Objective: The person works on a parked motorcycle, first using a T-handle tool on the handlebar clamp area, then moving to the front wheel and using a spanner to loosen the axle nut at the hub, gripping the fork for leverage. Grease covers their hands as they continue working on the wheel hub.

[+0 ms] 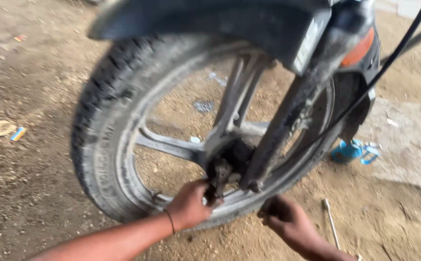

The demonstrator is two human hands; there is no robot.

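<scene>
The big dusty wheel (123, 140) stands upright on the dirt ground (32, 193), and your left hand (189, 205) has its grip closed on the dark hub part (220, 174) in the wheel's middle, so the wheel could roll or tip and pinch your fingers against the fork leg (287, 121). Your right hand (290, 222) is at five o'clock from the hub, and I cannot tell if its grip holds anything. The thin metal rod (330, 222) lies at four o'clock where your knee could hit it, and the black cable (384, 67) hangs at two o'clock.
</scene>
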